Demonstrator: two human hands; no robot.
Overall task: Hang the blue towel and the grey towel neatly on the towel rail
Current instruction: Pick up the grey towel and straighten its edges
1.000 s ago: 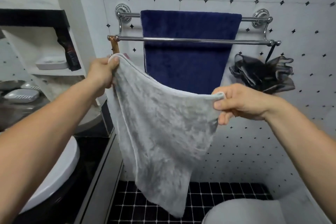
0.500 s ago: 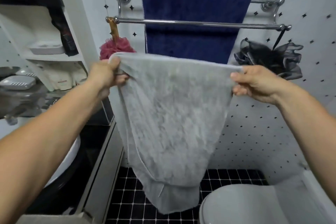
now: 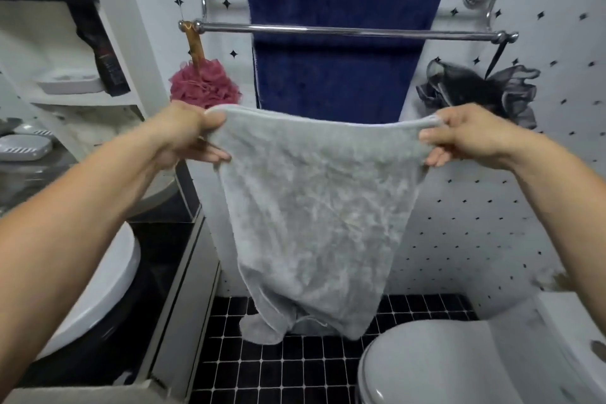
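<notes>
Since a second ago the grey towel [image 3: 314, 213] has been stretched out: its top edge, then sagging between the hands, now runs nearly level, and the hands sit wider apart. Little differs from half a second ago. The left hand [image 3: 187, 134] pinches the top left corner, thumb on the near face, and the right hand [image 3: 465, 138] pinches the top right corner likewise. The towel hangs in the air below and in front of the towel rail [image 3: 328, 30], not touching it. The blue towel [image 3: 341, 43] is draped over the back bar. A pink loofah [image 3: 205, 84], hidden before, now shows beside the left hand. The grey towel hides the blue towel's bottom edge. Whether its bunched lower end touches the floor cannot be told. The toilet [image 3: 442, 361] is cut off at the frame.
</notes>
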